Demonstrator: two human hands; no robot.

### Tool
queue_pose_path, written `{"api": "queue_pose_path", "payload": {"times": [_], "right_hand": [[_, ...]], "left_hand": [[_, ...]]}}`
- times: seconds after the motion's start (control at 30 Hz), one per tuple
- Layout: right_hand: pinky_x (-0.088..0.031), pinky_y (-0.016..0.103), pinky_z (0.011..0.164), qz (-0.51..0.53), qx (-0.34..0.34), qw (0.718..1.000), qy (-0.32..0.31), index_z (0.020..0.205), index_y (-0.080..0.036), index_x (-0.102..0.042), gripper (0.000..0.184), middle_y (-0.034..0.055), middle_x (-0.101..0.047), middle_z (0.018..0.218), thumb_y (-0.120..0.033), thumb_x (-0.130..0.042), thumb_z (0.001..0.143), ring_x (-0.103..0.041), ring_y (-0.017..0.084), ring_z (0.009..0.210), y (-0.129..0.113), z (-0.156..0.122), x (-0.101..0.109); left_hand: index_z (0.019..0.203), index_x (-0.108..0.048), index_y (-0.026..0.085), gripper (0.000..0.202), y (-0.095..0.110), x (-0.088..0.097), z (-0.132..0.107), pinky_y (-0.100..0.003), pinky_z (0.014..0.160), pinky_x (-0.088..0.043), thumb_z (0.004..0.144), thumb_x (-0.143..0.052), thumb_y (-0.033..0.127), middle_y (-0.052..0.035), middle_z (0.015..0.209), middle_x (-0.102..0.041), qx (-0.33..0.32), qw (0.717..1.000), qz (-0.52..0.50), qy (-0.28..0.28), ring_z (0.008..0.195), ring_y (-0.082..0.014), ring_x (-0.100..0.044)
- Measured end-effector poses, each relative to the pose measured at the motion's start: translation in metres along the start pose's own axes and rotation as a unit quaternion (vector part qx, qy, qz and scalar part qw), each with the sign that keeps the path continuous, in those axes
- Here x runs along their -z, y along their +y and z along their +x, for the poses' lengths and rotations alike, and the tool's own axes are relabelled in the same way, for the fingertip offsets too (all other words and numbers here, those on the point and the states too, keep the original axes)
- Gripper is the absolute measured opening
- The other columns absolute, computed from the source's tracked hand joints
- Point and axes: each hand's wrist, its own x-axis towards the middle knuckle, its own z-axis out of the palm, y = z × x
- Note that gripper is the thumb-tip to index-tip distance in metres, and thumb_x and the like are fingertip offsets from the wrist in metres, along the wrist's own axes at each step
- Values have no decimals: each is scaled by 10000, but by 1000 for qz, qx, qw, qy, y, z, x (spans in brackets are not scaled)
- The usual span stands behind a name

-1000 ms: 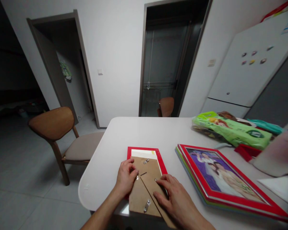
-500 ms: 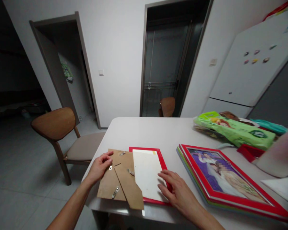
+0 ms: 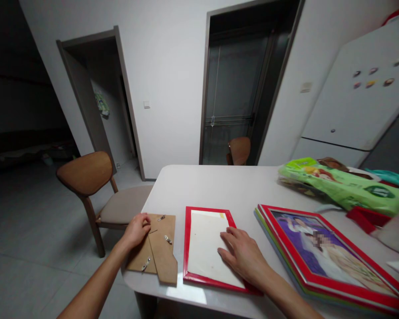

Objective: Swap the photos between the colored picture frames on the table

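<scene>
A brown picture frame backing board (image 3: pixel 155 254) with metal clips and a folded stand leg lies at the table's left edge. My left hand (image 3: pixel 138 230) is closed on its upper left side, fingers curled over it. Beside it, a little apart, lies a red picture frame (image 3: pixel 187 241), back side up, with a white sheet (image 3: pixel 208 248) inside it. My right hand (image 3: pixel 242 254) rests over the right side of this frame and sheet, its fingers apart. That hand and wrist hide part of the frame's right edge.
On the right is a stack of frames, topped by a red-framed photo (image 3: pixel 335 252). Behind it lies a green plastic package (image 3: pixel 346 184), near a red object (image 3: pixel 362 217). A wooden chair (image 3: pixel 86 173) stands left of the white table (image 3: pixel 219 181).
The backing board has slid left with my left hand, off the red frame, uncovering the frame's left side. My right hand stays on the frame. The view has shifted slightly.
</scene>
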Motion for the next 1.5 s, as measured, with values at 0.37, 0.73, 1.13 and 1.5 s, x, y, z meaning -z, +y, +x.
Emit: {"api": "queue_pose_path", "payload": {"times": [0.37,0.73,1.13,1.5], "right_hand": [[-316,360,904,46,-55,997,1,1114,-82,-492,487,166,-473,1166,-378,-407,736,-430,248,1056,36,-9,-5],[-319,339,909,104,-35,994,19,1105,-107,-498,454,131,-529,1118,-386,-365,773,-457,210,1038,56,-23,4],[-345,336,875,82,-88,992,26,983,-79,-553,384,151,-570,1018,-331,-371,759,-499,230,952,36,-23,3],[-306,351,845,1,-39,999,22,1143,-125,-431,428,124,-474,1170,-293,-391,752,-408,229,1054,30,36,-7]], "left_hand": [[1114,-460,138,527,83,-114,-37,-333,924,-305,612,-576,248,-117,1181,-478,-29,998,-2,-57,1102,-254,-401],[1199,-343,12,608,87,-140,-35,-332,1012,-160,652,-499,228,-184,1294,-316,-22,999,8,-37,1227,-255,-200],[1144,-418,73,525,98,-141,-34,-356,964,-251,657,-501,250,-176,1244,-379,15,999,0,-30,1188,-271,-281],[1203,-339,108,573,85,-147,-43,-321,1012,-183,650,-484,153,-121,1292,-340,-22,999,-25,-30,1215,-204,-244]]}}
